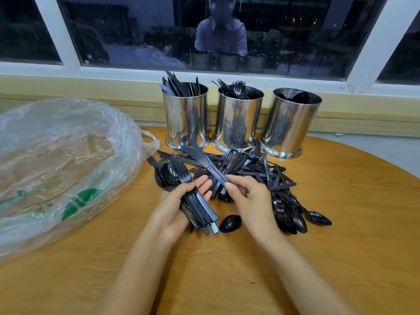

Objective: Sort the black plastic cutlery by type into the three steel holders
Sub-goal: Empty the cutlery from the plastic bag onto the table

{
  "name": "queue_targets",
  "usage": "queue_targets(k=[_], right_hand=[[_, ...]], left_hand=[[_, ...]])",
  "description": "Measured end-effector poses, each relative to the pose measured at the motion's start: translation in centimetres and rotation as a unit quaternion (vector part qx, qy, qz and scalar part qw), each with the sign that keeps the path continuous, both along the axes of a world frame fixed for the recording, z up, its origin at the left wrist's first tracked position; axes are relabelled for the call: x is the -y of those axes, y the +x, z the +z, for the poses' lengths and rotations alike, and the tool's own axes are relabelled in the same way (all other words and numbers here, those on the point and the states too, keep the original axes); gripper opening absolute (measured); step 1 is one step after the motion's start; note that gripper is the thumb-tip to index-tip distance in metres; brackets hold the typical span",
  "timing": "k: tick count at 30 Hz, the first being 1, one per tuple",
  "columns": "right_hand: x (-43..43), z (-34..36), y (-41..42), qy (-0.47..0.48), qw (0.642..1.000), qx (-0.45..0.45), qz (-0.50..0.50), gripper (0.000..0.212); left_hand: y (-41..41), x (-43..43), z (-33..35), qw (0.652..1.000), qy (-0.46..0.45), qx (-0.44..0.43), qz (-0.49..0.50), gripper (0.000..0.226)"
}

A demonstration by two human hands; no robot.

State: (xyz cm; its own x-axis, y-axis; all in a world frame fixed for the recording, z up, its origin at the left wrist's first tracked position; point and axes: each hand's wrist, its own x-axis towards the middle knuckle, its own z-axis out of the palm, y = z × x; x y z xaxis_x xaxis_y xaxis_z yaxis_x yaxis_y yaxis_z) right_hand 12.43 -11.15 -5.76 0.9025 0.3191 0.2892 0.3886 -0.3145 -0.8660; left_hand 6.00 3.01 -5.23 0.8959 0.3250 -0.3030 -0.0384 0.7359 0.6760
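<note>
Lying on wooden table (341, 223) beneath window (136, 30): cutlery (250, 165).

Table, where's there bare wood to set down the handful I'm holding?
Bare wood lies right of the cutlery pile, out to the rim of the table, and across the near part, toward you. Crowded: the pile fills the strip before the steel holders, and the plastic bag covers the left side.

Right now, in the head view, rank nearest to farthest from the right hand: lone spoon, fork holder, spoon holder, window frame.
1. Lone spoon, on the table just left of the right hand, which pinches a knife.
2. Fork holder, middle, and spoon holder, right: too close to call.
3. Window frame, behind the holders.
</note>
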Motion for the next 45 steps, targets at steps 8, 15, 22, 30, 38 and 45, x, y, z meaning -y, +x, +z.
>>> queue_targets(k=[8, 15, 22, 30, 38, 45], right_hand=[[-1.3, -0.9, -1.7, 0.015, 0.998, -0.022, 0.051, 0.009], [0.2, -0.1, -0.3, 0.013, 0.999, -0.011, 0.035, 0.004], [0.3, -0.3, 2.0, -0.123, 0.990, 0.072, 0.011, 0.015], [-1.7, -1.4, 1.8, -0.327, 0.925, 0.177, 0.074, 0.040], [2.4, -1.5, 2.7, -0.306, 0.942, 0.138, -0.001, 0.014], [3.2, -1.4, 3.1, -0.252, 0.961, 0.098, -0.063, 0.028]], left_hand=[[-0.1, -0.5, -0.1, 0.999, 0.027, -0.022, -0.007, 0.024], [0.1, -1.9, -0.3, 0.998, -0.016, -0.018, 0.051, 0.009], [-0.1, -2.4, 0.0, 0.996, -0.066, 0.005, 0.054, 0.010], [-0.3, -2.3, -0.1, 0.997, -0.064, 0.009, 0.046, 0.014], [-0.3, -2.0, 0.1, 0.997, -0.067, 0.008, 0.037, 0.028], [-0.1, -2.0, -0.4, 0.997, -0.061, -0.007, 0.039, 0.017]])
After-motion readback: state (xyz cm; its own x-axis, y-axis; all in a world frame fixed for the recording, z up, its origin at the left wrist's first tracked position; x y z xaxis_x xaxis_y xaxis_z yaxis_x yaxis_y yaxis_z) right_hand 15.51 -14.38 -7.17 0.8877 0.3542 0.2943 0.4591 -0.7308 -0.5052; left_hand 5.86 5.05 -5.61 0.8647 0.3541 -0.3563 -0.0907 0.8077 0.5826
